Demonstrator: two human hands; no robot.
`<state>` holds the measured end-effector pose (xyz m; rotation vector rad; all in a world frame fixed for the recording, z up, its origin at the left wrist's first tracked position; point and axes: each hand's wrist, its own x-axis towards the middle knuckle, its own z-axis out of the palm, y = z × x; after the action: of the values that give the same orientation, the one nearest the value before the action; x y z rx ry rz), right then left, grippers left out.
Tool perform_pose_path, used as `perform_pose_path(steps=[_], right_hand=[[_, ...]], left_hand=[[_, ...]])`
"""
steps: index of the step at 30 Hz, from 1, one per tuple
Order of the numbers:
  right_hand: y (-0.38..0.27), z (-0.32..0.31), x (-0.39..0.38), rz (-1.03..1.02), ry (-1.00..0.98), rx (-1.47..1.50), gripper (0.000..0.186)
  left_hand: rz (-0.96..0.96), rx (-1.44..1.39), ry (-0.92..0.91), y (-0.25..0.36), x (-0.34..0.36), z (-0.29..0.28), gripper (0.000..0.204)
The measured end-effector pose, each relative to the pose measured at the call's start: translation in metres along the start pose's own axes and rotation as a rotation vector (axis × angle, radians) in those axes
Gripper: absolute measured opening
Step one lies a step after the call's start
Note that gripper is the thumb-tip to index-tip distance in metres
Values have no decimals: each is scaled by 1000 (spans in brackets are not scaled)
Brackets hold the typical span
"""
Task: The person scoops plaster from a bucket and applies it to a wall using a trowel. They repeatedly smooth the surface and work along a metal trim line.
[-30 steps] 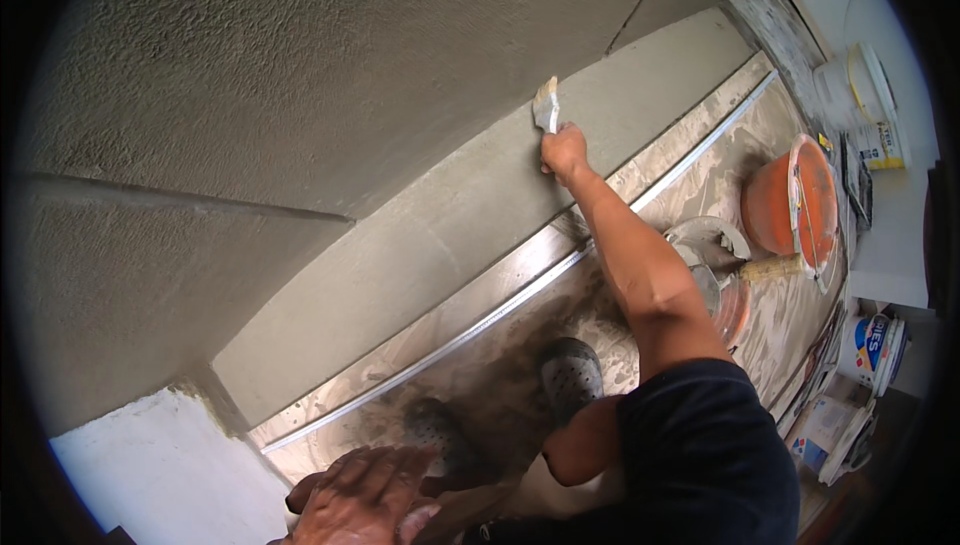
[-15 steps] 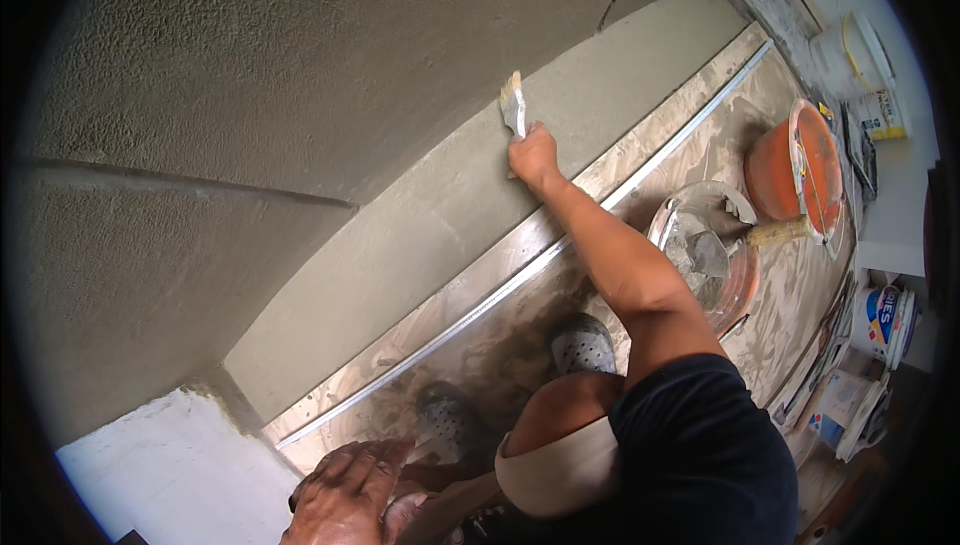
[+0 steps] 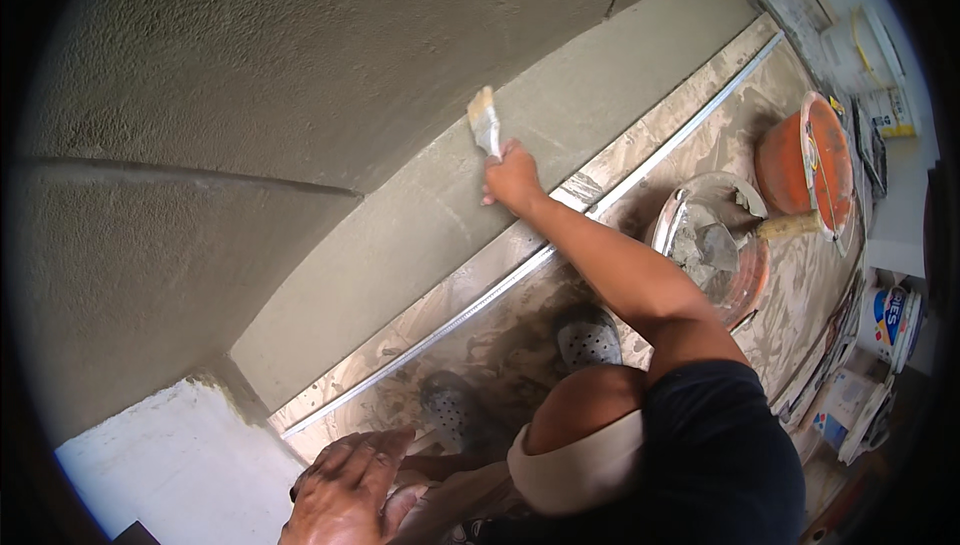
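My right hand [image 3: 513, 179] is closed round the handle of a flat paintbrush [image 3: 484, 123] with pale bristles and a metal ferrule. Its bristles point up and away, over the smooth grey cement ledge [image 3: 400, 228] near the foot of the rough grey wall [image 3: 230, 75]. Whether the bristles touch the surface I cannot tell. Low at the left, my left hand [image 3: 345, 485] shows its back, fingers lying forward and a little bent, thumb apart, with nothing seen in it. It appears to rest near my leg.
A long metal straightedge [image 3: 455, 323] lies along the ledge's near side. On the right stand a bucket of grey mortar [image 3: 690, 235] with a trowel [image 3: 718, 247] in it and an orange bucket [image 3: 785, 160]. White pails [image 3: 885, 320] line the far right. A white block [image 3: 185, 470] fills the lower left.
My right hand has drawn the paintbrush left and slightly nearer to me along the ledge. The left hand has stayed in place. The view has shifted a little.
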<state>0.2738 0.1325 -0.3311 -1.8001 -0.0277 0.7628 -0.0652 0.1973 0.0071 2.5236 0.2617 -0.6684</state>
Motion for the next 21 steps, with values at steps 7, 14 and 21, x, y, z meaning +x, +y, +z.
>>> perform_pose_path(steps=[7,14,21], right_hand=[[-118,-223,-36,-363,357,-309,34],[-182,-531,-121,75,910,-1584,25],[-68,-643,-87,346,492,-1658,24]], left_hand=[[-81,-66,-111,13,18,-7,54],[-148,-121,-146,21,53,-16,56],[-112,23,-148,23,64,-8,58]])
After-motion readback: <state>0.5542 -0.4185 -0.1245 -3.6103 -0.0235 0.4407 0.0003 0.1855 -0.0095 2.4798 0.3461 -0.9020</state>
